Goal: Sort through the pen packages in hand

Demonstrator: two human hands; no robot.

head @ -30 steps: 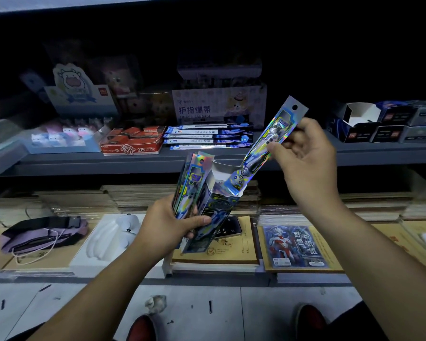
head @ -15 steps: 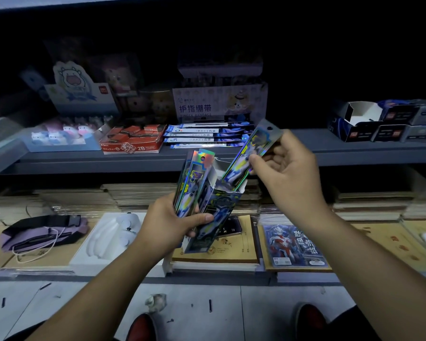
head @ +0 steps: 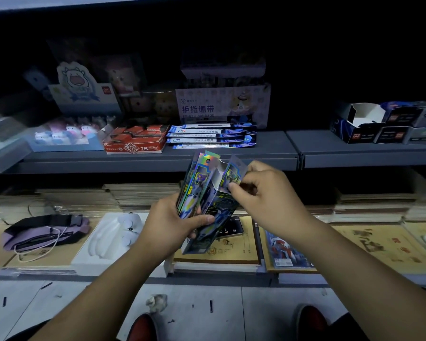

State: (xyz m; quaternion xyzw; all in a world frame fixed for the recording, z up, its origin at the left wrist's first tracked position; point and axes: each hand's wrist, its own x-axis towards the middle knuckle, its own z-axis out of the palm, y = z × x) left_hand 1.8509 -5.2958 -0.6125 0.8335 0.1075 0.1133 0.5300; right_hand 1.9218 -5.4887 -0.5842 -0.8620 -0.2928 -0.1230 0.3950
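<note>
The left hand (head: 169,221) grips a small display box (head: 217,212) together with a fan of holographic packets (head: 194,185), thumb curled across the front of the box, fingers wrapped behind. The bundle stands nearly upright, its long axis tilted a little to the right, its open top toward the upper shelf (head: 158,158).

The right hand (head: 268,198) pinches one more holographic packet (head: 233,174) between thumb and fingers (head: 234,187) — the packet already sits partly inside the open top of the box, with only its upper end showing. It leans the same way as the box, so packet and box run almost along one line. The right hand is at the upper right of the box mouth, touching the packet but apart from the left hand.

All of this hangs in the air above the front edge of the lower shelf (head: 207,268), over a brown notebook (head: 231,252) — a phone (head: 233,227) lies just behind the box.
</note>
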